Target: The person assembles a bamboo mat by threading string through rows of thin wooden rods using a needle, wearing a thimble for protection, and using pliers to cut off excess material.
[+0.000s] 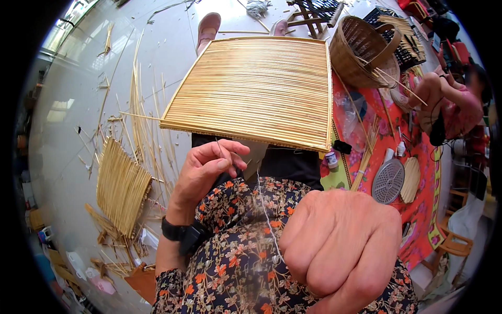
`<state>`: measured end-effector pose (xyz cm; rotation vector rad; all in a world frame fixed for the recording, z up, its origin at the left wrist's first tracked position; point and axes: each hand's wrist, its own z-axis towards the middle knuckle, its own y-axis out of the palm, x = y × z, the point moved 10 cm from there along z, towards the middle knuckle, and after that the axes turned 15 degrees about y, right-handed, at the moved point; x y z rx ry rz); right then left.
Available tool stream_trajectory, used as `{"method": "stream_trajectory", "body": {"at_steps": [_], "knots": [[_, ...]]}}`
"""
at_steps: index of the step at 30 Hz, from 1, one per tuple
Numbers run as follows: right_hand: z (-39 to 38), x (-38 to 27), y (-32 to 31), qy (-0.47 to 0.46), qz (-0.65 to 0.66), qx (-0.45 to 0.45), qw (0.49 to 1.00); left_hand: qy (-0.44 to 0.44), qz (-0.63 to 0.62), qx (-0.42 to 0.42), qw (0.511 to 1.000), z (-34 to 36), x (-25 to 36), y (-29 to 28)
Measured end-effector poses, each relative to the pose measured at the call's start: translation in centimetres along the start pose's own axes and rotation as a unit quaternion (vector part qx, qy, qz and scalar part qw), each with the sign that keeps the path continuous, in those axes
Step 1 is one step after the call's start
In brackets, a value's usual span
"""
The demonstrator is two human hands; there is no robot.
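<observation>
A panel of straw-coloured thin sticks (251, 83) lies across my lap, its near edge toward me. Just below that edge is my left hand (213, 165), fingers curled, thumb near the index finger. A thin dark needle-like piece (219, 144) shows at those fingers. White thread (265, 209) runs from near the panel's edge down to my right hand (342, 243), which is closed in a fist close to the camera. The thread's end is hidden behind the fist.
Another stick panel (121, 188) and loose sticks lie on the tiled floor at left. At right, a woven basket (348, 49), a grey perforated disc (388, 181) and a small white bottle (331, 160) stand around a red floral cloth (418, 225). A person (463, 107) sits beyond.
</observation>
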<state>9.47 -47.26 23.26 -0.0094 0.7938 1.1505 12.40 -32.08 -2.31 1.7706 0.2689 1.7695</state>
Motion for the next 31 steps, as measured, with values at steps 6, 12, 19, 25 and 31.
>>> {"method": "stream_trajectory", "body": {"at_steps": [6, 12, 19, 25, 31], "knots": [[-1.2, 0.9, -0.1, 0.014, 0.01, 0.024, 1.0, -0.004, 0.004, 0.014, 1.0, 0.4, 0.6, 0.4], [-1.4, 1.0, -0.3, -0.024, 0.009, 0.011, 1.0, -0.003, 0.013, 0.009, 1.0, 0.7, 0.1, 0.6], [-0.7, 1.0, -0.1, 0.017, 0.006, 0.014, 1.0, 0.0, 0.009, 0.022, 1.0, 0.5, 0.1, 0.5], [-1.1, 1.3, -0.4, 0.008, 0.014, 0.044, 0.999, 0.016, 0.02, 0.022, 0.999, 0.6, 0.6, 0.4], [-1.6, 1.7, 0.0, 0.047, -0.034, -0.054, 0.997, 0.038, 0.027, 0.018, 0.999, 0.7, 1.7, 0.9]]}}
